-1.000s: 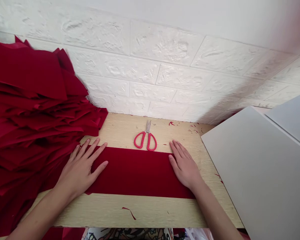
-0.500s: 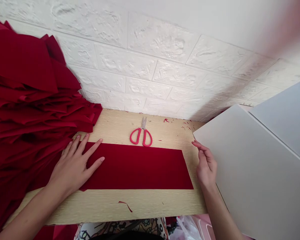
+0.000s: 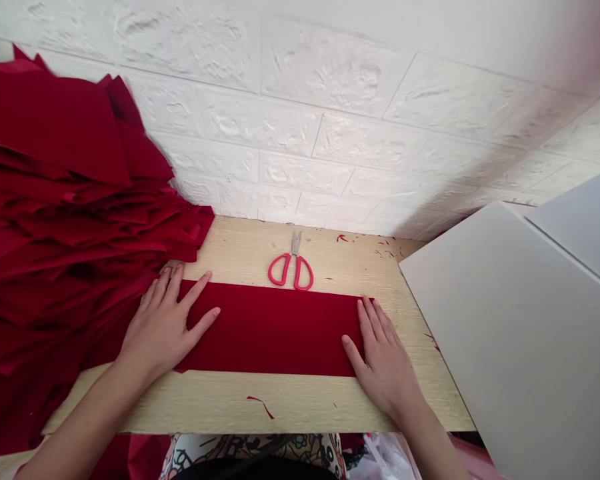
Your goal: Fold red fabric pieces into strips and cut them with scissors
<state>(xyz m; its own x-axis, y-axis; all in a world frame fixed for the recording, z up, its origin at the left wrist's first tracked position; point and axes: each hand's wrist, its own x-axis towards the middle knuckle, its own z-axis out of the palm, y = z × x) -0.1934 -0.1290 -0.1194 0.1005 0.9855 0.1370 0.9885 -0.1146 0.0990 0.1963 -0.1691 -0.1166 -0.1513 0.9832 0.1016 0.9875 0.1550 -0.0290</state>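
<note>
A long strip of dark red felt (image 3: 275, 330) lies flat across the light wood tabletop (image 3: 220, 400). My left hand (image 3: 167, 327) rests palm down on its left end, fingers spread, next to a tall heap of red felt pieces (image 3: 65, 200). My right hand (image 3: 383, 360) lies flat on the strip's right end and hides its edge. Red-handled scissors (image 3: 291, 270) lie shut just beyond the strip, between my hands, touching neither.
A large grey board (image 3: 515, 333) leans in at the right of the table. A white brick-textured wall (image 3: 305, 120) stands behind. Thin red scraps (image 3: 260, 405) lie on the wood. A patterned cloth (image 3: 250, 447) and a plastic bag (image 3: 385, 460) show below the front edge.
My right hand has come back from beside the grey board and now lies flat on the strip's right end. My left hand stays on the strip. The view has shifted slightly.
</note>
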